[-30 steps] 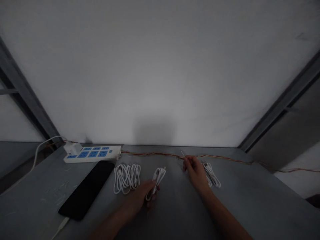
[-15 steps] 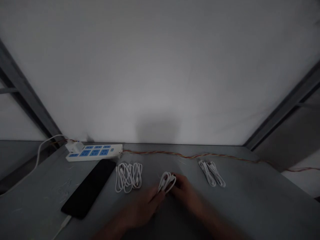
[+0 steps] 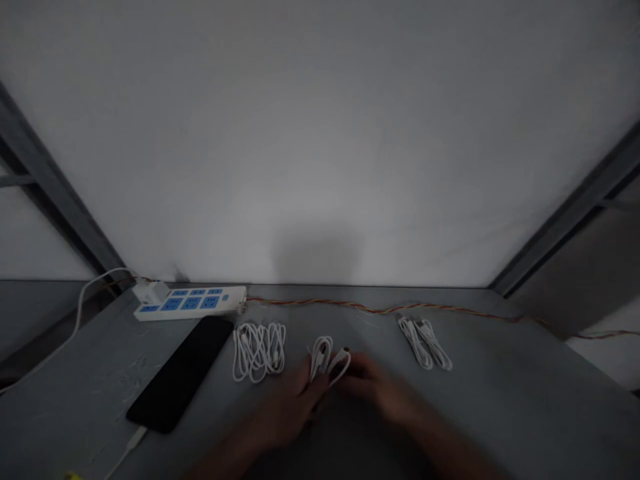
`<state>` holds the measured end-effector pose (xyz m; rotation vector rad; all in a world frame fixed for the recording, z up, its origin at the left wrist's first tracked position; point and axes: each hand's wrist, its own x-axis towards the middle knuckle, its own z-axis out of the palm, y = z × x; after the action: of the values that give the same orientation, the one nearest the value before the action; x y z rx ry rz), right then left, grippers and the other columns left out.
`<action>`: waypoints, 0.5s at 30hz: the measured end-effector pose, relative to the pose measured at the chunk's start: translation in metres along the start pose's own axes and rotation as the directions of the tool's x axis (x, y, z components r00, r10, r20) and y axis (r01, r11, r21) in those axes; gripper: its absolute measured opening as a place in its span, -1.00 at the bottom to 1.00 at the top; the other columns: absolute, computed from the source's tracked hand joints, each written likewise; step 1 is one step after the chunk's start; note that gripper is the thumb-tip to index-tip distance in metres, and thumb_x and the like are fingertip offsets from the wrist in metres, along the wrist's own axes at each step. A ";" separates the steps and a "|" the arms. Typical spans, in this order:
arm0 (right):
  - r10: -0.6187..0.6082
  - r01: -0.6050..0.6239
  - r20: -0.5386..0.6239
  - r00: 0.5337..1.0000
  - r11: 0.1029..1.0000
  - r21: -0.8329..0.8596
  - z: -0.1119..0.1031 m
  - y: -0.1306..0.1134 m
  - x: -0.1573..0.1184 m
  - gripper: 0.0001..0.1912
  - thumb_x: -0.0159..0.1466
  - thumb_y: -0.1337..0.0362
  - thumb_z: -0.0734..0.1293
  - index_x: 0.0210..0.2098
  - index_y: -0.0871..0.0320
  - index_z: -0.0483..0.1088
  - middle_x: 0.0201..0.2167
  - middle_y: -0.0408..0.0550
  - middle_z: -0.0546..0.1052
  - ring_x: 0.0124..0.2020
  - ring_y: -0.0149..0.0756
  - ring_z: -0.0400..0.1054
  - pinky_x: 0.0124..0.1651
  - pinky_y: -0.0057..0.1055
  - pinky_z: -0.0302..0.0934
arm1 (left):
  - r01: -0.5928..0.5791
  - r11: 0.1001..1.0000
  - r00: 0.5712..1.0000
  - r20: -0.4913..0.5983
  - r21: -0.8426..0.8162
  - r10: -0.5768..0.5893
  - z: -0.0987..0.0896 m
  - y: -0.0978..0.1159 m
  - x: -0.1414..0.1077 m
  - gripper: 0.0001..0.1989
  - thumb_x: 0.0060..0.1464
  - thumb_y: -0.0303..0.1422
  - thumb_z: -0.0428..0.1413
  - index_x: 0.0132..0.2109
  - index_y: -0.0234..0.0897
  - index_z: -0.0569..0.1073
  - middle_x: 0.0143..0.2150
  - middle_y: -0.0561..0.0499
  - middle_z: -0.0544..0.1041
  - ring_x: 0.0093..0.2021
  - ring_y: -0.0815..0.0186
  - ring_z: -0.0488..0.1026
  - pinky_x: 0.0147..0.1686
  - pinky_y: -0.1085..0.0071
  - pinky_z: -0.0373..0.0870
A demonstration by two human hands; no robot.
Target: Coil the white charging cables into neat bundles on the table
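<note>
A white charging cable (image 3: 320, 357), folded into loops, is held up at the front middle of the table. My left hand (image 3: 295, 403) is closed round its lower part, thumb on top. From the right, my right hand (image 3: 367, 383) pinches the cable's connector end near a loop that stands apart from the others. Several coiled white cables (image 3: 259, 352) lie to the left of my hands. Two more folded white cables (image 3: 425, 343) lie side by side on the right. The lower fingers of both hands are dim and partly hidden.
A white power strip (image 3: 230, 307) with blue sockets holds a white charger (image 3: 151, 292) at the back left. A black phone (image 3: 183, 373) lies before it, with a white cable (image 3: 134, 440) plugged in. A twisted red-yellow wire (image 3: 370, 309) runs along the back below a white wall.
The loops in my hands have spread apart, the main ones shifting slightly left while one stays near my right fingers. A small yellow thing has appeared at the bottom left edge.
</note>
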<state>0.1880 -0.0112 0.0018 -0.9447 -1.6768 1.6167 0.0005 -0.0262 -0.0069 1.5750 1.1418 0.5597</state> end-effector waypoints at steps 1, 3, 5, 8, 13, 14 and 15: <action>0.001 -0.001 0.002 1.000 1.000 0.016 0.000 0.001 0.000 -0.67 0.19 0.03 0.34 -0.23 0.13 0.56 -0.32 -0.09 0.55 -0.25 -0.17 0.40 -0.11 -0.30 0.27 | -0.015 1.000 1.000 -0.024 -0.005 0.015 0.001 -0.001 0.001 -0.42 0.25 -0.01 -0.12 0.29 -0.20 0.22 -0.10 -0.05 0.50 -0.01 0.16 0.38 0.02 0.28 0.27; 0.010 -0.010 0.003 1.000 0.999 0.038 -0.001 0.004 0.001 -0.70 0.18 0.07 0.36 -0.23 0.13 0.56 -0.34 -0.09 0.55 -0.25 -0.18 0.40 -0.12 -0.32 0.26 | -0.051 0.998 0.997 -0.053 -0.031 0.049 0.002 -0.004 0.003 -0.42 0.24 -0.03 -0.09 0.29 -0.20 0.22 0.00 -0.08 0.47 0.11 0.14 0.31 0.11 0.26 0.21; 0.020 -0.021 0.005 1.000 0.998 0.051 -0.002 0.005 0.002 -0.67 0.17 0.05 0.36 -0.22 0.14 0.57 -0.32 -0.08 0.55 -0.25 -0.17 0.40 -0.12 -0.30 0.26 | -0.060 0.997 0.997 -0.043 -0.057 0.058 0.004 -0.007 0.004 -0.43 0.24 -0.02 -0.10 0.29 -0.19 0.23 -0.10 -0.06 0.50 -0.02 0.15 0.39 -0.02 0.28 0.31; 0.018 -0.018 -0.005 1.000 0.998 0.056 -0.002 0.005 0.003 -0.63 0.16 0.00 0.39 -0.18 0.13 0.57 -0.28 -0.06 0.57 -0.24 -0.13 0.41 -0.07 -0.24 0.26 | -0.040 0.996 0.999 -0.034 -0.074 0.037 0.006 -0.008 0.005 -0.42 0.26 0.01 -0.15 0.27 -0.21 0.25 -0.39 0.06 0.45 -0.38 0.27 0.39 -0.36 0.39 0.33; -0.032 0.030 0.039 0.999 0.998 0.050 -0.001 -0.001 0.006 -0.60 0.23 -0.05 0.36 -0.18 0.13 0.58 -0.28 -0.05 0.58 -0.17 -0.08 0.42 0.03 -0.18 0.23 | -0.100 0.994 0.990 -0.107 -0.031 0.096 0.005 -0.004 0.006 -0.48 0.28 -0.04 -0.14 0.23 -0.17 0.34 -0.18 0.00 0.54 -0.16 0.21 0.45 -0.08 0.31 0.37; -0.039 0.036 0.054 0.998 0.998 0.047 0.000 -0.002 0.006 -0.59 0.24 -0.06 0.35 -0.18 0.13 0.58 -0.27 -0.05 0.58 -0.16 -0.08 0.42 0.04 -0.18 0.22 | -0.109 0.994 0.987 -0.122 -0.019 0.106 0.005 -0.003 0.006 -0.50 0.28 -0.05 -0.15 0.23 -0.16 0.34 -0.10 -0.01 0.55 -0.05 0.18 0.44 0.02 0.28 0.33; -0.039 0.037 0.056 0.998 0.998 0.041 0.000 -0.002 0.007 -0.59 0.24 -0.07 0.35 -0.17 0.13 0.58 -0.26 -0.05 0.58 -0.16 -0.08 0.42 0.06 -0.17 0.22 | -0.117 0.993 0.984 -0.137 -0.003 0.115 0.005 -0.002 0.006 -0.51 0.29 -0.07 -0.15 0.23 -0.15 0.34 -0.03 -0.02 0.54 0.04 0.16 0.42 0.10 0.24 0.29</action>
<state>0.1844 -0.0056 0.0032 -0.8492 -1.6839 1.6601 0.0060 -0.0232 -0.0118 1.6207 1.1512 0.7606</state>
